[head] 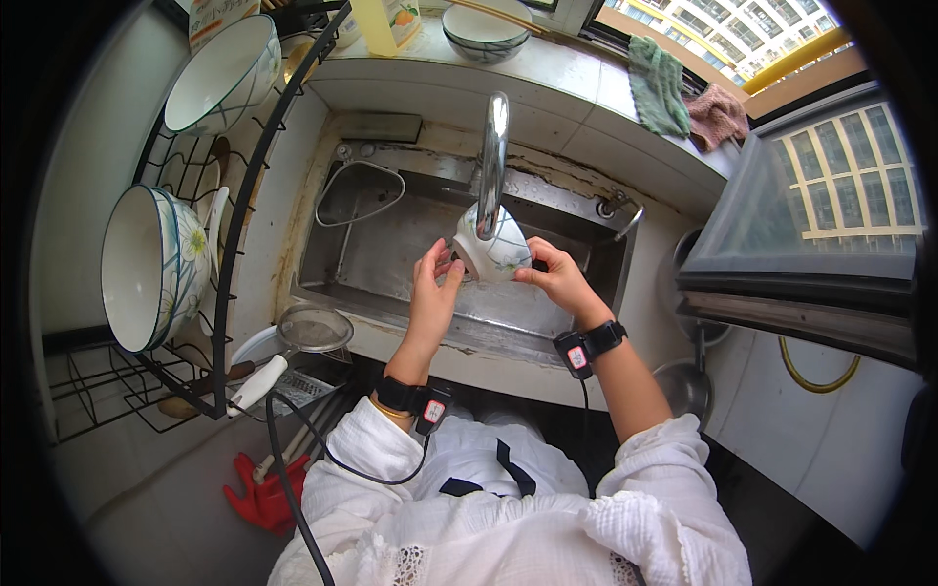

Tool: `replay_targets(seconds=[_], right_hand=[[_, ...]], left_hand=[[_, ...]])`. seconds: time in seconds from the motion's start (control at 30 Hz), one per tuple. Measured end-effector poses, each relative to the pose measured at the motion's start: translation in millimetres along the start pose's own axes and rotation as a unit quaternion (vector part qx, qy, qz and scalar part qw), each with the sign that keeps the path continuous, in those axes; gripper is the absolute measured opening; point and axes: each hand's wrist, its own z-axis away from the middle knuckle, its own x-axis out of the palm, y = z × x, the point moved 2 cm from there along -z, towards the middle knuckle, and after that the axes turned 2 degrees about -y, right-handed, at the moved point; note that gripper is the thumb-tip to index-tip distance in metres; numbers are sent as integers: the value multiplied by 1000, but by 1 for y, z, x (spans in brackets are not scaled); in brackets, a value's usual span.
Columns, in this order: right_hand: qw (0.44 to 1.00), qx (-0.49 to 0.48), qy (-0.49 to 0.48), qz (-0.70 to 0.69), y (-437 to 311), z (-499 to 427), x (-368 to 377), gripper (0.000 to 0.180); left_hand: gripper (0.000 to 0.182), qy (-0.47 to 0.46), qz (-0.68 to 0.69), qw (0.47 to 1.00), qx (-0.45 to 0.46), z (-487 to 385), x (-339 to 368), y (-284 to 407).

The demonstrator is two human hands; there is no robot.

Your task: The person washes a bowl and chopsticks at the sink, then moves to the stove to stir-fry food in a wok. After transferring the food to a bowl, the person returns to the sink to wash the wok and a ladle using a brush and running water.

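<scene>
A white ceramic bowl (504,253) with a blue-green floral pattern is tilted on its side under the curved chrome faucet (495,157). My right hand (555,272) grips its rim between thumb and fingers. On the opposite side my left hand (436,284) holds it by the foot, thumb towards me. The faucet spout hides part of the bowl, and its inside faces away from view. Below both hands lies the wet stainless steel sink (396,253). Whether water is running cannot be made out clearly.
A black wire dish rack (245,183) at left holds patterned bowls (143,267). A mesh strainer (315,328) sits by the sink's left front corner. Bowls with chopsticks (486,33) stand on the back ledge. An open window sash (806,212) juts in above pans (681,392) at right.
</scene>
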Motion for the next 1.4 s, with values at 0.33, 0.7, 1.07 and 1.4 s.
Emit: replay_targets(seconds=[0.33,0.7,1.07,1.4], right_hand=[[924,-205,60,317,-6,31,68,29],[808,-280,-11,519,5,21,45,20],[975,100,61,-189,28,-9,54,22],[798,108,34,-592,30,11,45,51]], left_hand=[[105,30,53,998,-21,14,28,-19],[96,20,41,991,-124,11,19,4],[58,32,108,991,66,21,-4,-11],[49,38,202,978,-24,17,1,-26]])
